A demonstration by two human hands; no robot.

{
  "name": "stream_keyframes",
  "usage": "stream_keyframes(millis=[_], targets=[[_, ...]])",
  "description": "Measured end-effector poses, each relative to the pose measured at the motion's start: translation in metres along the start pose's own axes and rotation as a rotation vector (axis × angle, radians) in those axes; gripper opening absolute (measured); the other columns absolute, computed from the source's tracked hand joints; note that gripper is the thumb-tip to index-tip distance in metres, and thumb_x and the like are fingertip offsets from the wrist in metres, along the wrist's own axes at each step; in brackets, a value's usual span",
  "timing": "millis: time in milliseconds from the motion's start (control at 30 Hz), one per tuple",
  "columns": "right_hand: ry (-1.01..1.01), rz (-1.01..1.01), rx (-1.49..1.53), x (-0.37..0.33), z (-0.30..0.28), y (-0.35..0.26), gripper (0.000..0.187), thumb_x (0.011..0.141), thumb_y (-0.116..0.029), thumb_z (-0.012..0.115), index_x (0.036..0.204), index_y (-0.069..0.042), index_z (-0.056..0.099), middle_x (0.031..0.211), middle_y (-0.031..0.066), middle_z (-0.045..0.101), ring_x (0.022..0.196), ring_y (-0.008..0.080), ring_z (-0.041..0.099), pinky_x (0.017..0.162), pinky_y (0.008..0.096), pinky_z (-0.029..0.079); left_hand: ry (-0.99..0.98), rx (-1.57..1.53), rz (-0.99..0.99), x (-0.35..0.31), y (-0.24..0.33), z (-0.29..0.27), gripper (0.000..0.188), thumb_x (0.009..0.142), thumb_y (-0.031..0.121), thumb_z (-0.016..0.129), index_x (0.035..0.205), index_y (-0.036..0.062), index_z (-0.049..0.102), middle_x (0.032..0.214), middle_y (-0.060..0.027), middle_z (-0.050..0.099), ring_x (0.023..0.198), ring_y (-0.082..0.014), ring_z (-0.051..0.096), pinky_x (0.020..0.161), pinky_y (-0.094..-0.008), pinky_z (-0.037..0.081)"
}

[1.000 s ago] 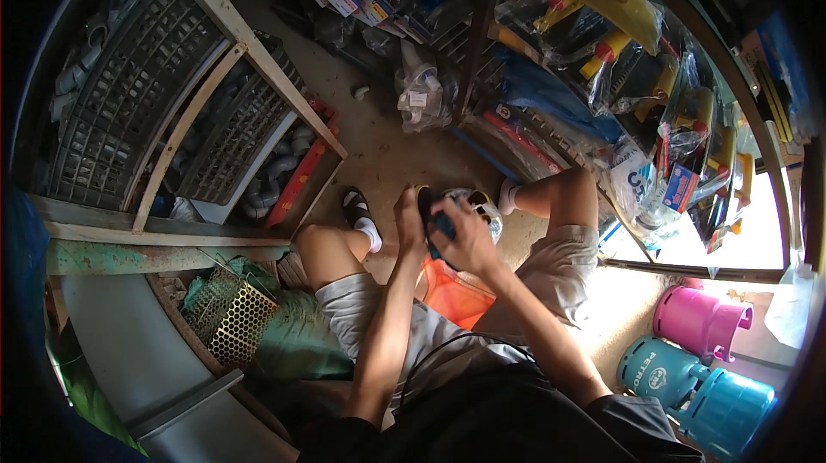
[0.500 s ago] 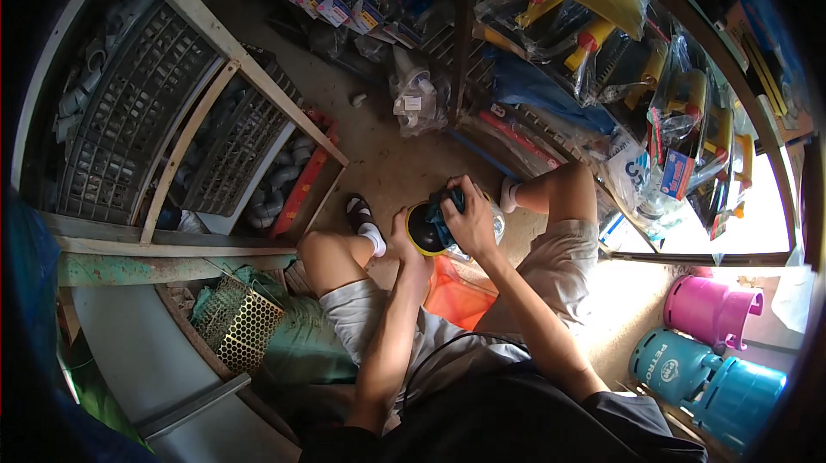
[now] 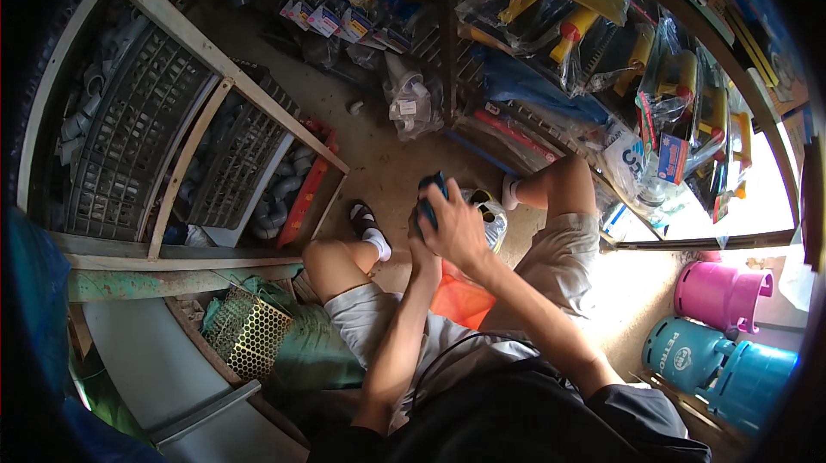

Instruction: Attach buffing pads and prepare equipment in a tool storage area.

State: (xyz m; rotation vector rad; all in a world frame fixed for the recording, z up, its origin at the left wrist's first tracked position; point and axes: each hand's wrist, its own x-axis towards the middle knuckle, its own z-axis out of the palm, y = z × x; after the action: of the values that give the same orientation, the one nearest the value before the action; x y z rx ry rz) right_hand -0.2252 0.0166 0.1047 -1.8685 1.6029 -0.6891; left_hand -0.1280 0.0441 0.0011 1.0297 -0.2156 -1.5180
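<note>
Fingers of the person's right hand [image 3: 458, 231] are curled over a dark teal, cloth-like bundle [image 3: 426, 212], narrow in their grip rather than spread. From where I stand, that bundle is on the far left side of the right palm, its longer axis running away from the body with a slight lean to the right at the top. The left hand [image 3: 422, 262] is just below, on the side nearer the lap, wrist turned inward and partly covered by the right; what its fingers do, or whether they hold anything, I cannot tell. Of the two, the right is clearly the one on the bundle, reaching across from the right thigh, while the left comes up underneath it. Both are out in front of the lap, between the bent knees.

Just past the right hand, on its right, a pale plastic-wrapped item with yellow and black patches [image 3: 489, 218] sits above the brown floor [image 3: 397, 172]. Below the wrists, between the thighs, lies a bright orange, smooth-looking piece [image 3: 462, 298]. Well apart, at far right, stands a pink metal gas cylinder [image 3: 718, 295] beside a teal one.
</note>
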Motion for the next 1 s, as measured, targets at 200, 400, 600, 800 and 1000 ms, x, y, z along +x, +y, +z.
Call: stream_keyframes(millis=[200, 400, 600, 800, 1000], targets=[[0.077, 0.09, 0.159, 0.033, -0.007, 0.014, 0.032, 0.09, -0.019, 0.07, 0.12, -0.01, 0.061, 0.106, 0.0236, 0.065, 0.099, 0.051, 0.068, 0.087, 0.0584, 0.056, 0.161, 0.057, 0.011, -0.009, 0.021, 0.01, 0.053, 0.109, 0.046, 0.055, 0.141, 0.0034, 0.062, 0.134, -0.0119, 0.068, 0.122, -0.0211, 0.067, 0.102, -0.0335, 0.053], [0.14, 0.108, 0.197, 0.004, -0.003, 0.033, 0.028, 0.091, -0.018, 0.068, 0.115, -0.005, 0.06, 0.108, 0.0252, 0.068, 0.101, 0.0485, 0.068, 0.09, 0.0526, 0.054, 0.027, -0.133, -0.087, -0.002, 0.024, 0.002, 0.043, 0.106, 0.046, 0.059, 0.123, 0.008, 0.07, 0.121, -0.0066, 0.073, 0.113, -0.0194, 0.071, 0.098, -0.0353, 0.056], [0.094, 0.302, 0.51, 0.027, -0.021, 0.055, 0.019, 0.1, -0.015, 0.066, 0.117, -0.008, 0.063, 0.106, 0.0099, 0.072, 0.093, 0.026, 0.07, 0.087, 0.0378, 0.055, -0.069, -0.265, -0.211, -0.012, 0.039, 0.015, 0.062, 0.106, 0.061, 0.049, 0.13, 0.007, 0.071, 0.127, -0.0082, 0.075, 0.12, -0.0223, 0.071, 0.11, -0.0433, 0.053], [0.01, 0.529, 1.239, 0.018, -0.044, 0.057, 0.017, 0.106, -0.015, 0.061, 0.123, -0.012, 0.061, 0.104, 0.0034, 0.066, 0.093, 0.0126, 0.066, 0.079, 0.0286, 0.056, -0.191, -0.344, -0.212, -0.028, 0.046, 0.026, 0.067, 0.107, 0.062, 0.049, 0.131, 0.0032, 0.069, 0.127, -0.0107, 0.074, 0.116, -0.0228, 0.071, 0.105, -0.0427, 0.055], [0.125, 0.597, 1.22, -0.001, -0.033, 0.057, 0.017, 0.105, -0.018, 0.065, 0.121, -0.013, 0.062, 0.102, 0.0001, 0.064, 0.091, 0.0091, 0.062, 0.079, 0.0254, 0.052, 0.01, 0.024, -0.162, 0.001, 0.04, 0.007, 0.06, 0.108, 0.061, 0.055, 0.132, 0.0064, 0.063, 0.127, -0.0102, 0.072, 0.115, -0.0243, 0.072, 0.106, -0.0446, 0.057]])
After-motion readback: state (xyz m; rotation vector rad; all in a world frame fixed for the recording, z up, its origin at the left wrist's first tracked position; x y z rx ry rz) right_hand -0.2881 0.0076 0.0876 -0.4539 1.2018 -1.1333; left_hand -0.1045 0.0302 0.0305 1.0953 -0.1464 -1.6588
